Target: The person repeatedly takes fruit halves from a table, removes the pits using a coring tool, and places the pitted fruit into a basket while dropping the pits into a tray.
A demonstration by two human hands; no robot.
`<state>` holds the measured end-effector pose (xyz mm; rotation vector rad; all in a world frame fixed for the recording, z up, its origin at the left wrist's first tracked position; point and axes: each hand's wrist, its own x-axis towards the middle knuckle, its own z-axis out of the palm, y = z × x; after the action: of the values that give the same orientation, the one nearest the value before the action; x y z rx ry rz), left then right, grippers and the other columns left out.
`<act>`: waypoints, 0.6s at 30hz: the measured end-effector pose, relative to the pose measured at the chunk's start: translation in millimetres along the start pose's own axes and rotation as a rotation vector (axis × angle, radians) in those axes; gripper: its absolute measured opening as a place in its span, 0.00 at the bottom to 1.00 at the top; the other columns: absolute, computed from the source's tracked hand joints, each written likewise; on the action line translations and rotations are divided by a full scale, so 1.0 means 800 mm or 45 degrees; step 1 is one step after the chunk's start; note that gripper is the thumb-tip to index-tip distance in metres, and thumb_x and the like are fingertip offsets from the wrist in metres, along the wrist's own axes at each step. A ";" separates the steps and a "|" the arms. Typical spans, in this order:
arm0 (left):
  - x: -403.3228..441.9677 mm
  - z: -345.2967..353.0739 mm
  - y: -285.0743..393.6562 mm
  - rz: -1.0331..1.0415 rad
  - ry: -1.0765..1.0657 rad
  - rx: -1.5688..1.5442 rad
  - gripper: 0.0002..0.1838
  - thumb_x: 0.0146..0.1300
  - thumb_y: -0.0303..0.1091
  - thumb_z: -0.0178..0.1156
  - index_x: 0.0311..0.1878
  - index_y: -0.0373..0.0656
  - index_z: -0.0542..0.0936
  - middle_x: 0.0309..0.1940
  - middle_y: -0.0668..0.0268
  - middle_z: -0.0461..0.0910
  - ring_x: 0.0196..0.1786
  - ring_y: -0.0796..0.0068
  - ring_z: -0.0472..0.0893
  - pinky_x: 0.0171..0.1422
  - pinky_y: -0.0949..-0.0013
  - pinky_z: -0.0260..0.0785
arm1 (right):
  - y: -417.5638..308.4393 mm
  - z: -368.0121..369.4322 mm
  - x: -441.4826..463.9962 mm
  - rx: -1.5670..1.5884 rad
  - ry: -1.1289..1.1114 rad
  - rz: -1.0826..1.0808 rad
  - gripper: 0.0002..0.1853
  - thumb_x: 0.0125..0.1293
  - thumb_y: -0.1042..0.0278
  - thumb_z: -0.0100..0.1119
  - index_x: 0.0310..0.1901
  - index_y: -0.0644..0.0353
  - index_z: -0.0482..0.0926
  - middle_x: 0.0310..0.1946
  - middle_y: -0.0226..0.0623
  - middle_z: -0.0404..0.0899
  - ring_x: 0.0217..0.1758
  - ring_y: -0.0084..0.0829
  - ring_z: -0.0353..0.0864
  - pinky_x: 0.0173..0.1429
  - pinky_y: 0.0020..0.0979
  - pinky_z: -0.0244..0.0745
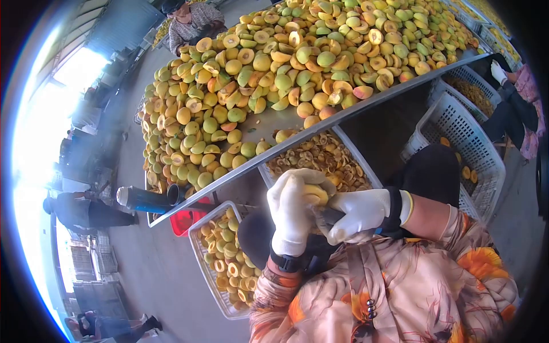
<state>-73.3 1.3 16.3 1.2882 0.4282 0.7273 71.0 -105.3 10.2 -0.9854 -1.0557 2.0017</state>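
Note:
My left hand, in a white glove, is closed round a yellow peach piece. Close against it, my right hand, also gloved in white, grips a dark grey hand tool. Its tip is up by the fruit and its exact kind is hard to make out. Both hands are over my lap, just in front of a crate of peach pits and scraps. Beyond them, a metal table bears a large heap of peaches, many halved.
A white crate of peach halves stands at my left, near a red container and a blue cylinder. Crates with a few fruit pieces are at my right. Co-workers sit or stand around the table's far sides.

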 end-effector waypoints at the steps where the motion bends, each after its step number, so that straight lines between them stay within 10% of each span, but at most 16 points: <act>1: 0.004 0.000 -0.007 0.087 -0.067 -0.057 0.26 0.76 0.51 0.52 0.43 0.33 0.83 0.33 0.53 0.86 0.32 0.68 0.83 0.40 0.67 0.77 | 0.005 -0.003 0.001 0.238 -0.119 -0.024 0.08 0.66 0.69 0.61 0.36 0.62 0.73 0.15 0.28 0.67 0.11 0.21 0.63 0.16 0.26 0.60; 8: 0.000 -0.029 -0.015 -0.002 0.393 -0.264 0.29 0.76 0.60 0.53 0.50 0.39 0.79 0.36 0.56 0.84 0.35 0.66 0.82 0.39 0.67 0.77 | 0.019 -0.014 0.015 0.586 -0.571 -0.098 0.13 0.66 0.69 0.67 0.32 0.67 0.73 0.12 0.30 0.66 0.10 0.20 0.61 0.14 0.25 0.56; 13: -0.100 -0.175 0.010 -0.069 0.983 -0.221 0.26 0.77 0.58 0.53 0.48 0.40 0.81 0.35 0.56 0.85 0.33 0.65 0.84 0.36 0.68 0.78 | 0.027 -0.023 0.030 -0.511 0.434 0.185 0.14 0.65 0.66 0.64 0.45 0.68 0.78 0.25 0.43 0.80 0.21 0.37 0.79 0.26 0.33 0.73; 17: -0.237 -0.313 0.021 -0.222 1.444 0.473 0.24 0.78 0.54 0.53 0.49 0.39 0.82 0.36 0.64 0.84 0.33 0.74 0.83 0.28 0.71 0.74 | 0.108 -0.067 0.041 -1.153 0.652 0.316 0.24 0.60 0.57 0.64 0.49 0.70 0.76 0.44 0.65 0.81 0.54 0.62 0.80 0.55 0.50 0.75; 18: -0.270 -0.348 0.016 -0.276 1.524 0.548 0.24 0.78 0.53 0.53 0.51 0.38 0.81 0.36 0.64 0.83 0.34 0.73 0.83 0.32 0.70 0.75 | 0.124 -0.074 0.042 -1.261 0.666 0.342 0.22 0.63 0.59 0.61 0.51 0.68 0.76 0.40 0.58 0.83 0.46 0.56 0.85 0.49 0.47 0.78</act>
<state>-413.4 49.0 -63.0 1.0370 1.7345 1.2147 84.5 -101.2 -109.3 -2.0989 -1.6738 1.1856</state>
